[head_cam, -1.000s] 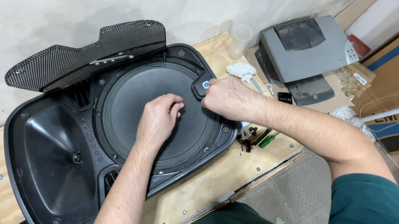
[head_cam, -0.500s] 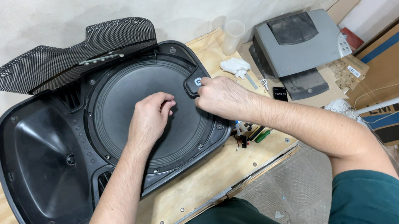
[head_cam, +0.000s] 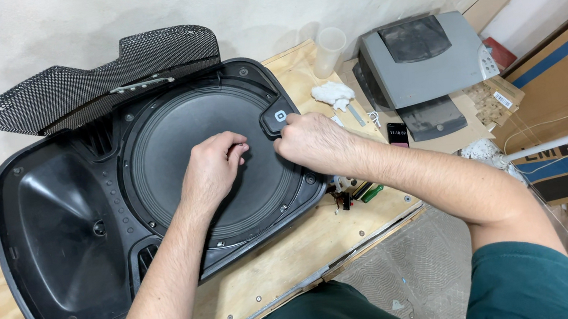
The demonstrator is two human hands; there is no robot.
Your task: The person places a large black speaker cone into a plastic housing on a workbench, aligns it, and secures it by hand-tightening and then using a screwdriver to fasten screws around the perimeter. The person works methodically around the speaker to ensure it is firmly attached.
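Fingertips of my left hand [head_cam: 210,168] curl together, pinching something too small to make out over the big round black speaker cone [head_cam: 214,165] in its black plastic cabinet shell [head_cam: 58,236] on the plywood bench [head_cam: 284,267]. Right hand [head_cam: 311,141] braces the rim, fingers folded — mid-fastening, I judge; next needs a steady, careful twist.

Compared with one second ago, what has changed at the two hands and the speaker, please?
Very little. The left hand stays curled on the speaker cone, and the right hand stays at the small square badge on the speaker housing. Neither hand took hold of or let go of anything new. The mesh grille, the grey printer and the wooden table did not move; only the camera shifted a little.
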